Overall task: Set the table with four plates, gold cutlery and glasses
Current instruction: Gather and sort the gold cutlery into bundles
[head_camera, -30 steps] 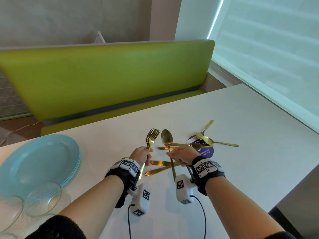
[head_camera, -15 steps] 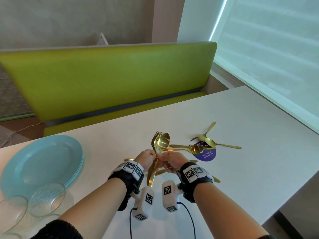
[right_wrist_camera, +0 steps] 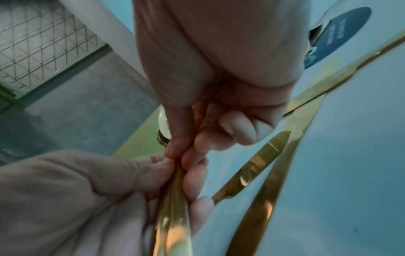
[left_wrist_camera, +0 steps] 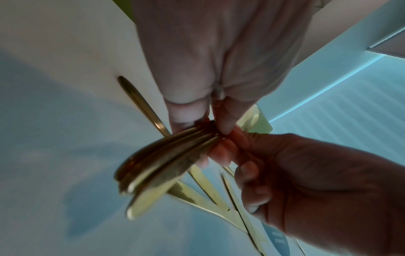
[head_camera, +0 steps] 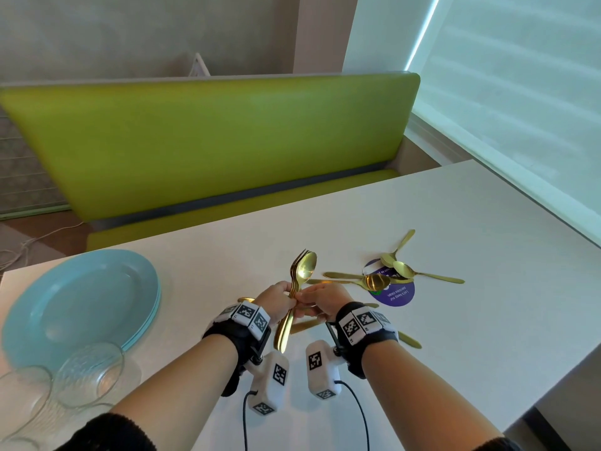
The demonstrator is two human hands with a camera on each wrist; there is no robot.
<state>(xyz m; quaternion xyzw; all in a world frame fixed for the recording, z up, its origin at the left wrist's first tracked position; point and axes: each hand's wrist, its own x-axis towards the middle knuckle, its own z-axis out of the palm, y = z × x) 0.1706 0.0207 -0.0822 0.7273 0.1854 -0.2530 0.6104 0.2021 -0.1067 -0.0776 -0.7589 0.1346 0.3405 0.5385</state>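
My left hand (head_camera: 278,299) grips a bundle of gold forks (head_camera: 294,281) upright above the white table (head_camera: 487,320). My right hand (head_camera: 320,301) pinches a gold spoon (head_camera: 307,266) and holds it against the forks. Both hands meet at the handles (left_wrist_camera: 166,166), whose lower ends (right_wrist_camera: 173,213) fan out below the fingers. Gold knives (right_wrist_camera: 249,171) lie flat on the table under the hands. Three more gold spoons (head_camera: 401,270) lie to the right on a purple sticker (head_camera: 395,292). Stacked light blue plates (head_camera: 78,304) and clear glasses (head_camera: 87,372) sit at the left.
A green bench (head_camera: 208,148) runs along the far side of the table. A window with a blind (head_camera: 520,92) is on the right. The table's near right edge (head_camera: 553,398) drops to the floor.
The right hand lifted the spoon from the table side and brought it left against the forks in the left hand. Both hands now meet at the handles.
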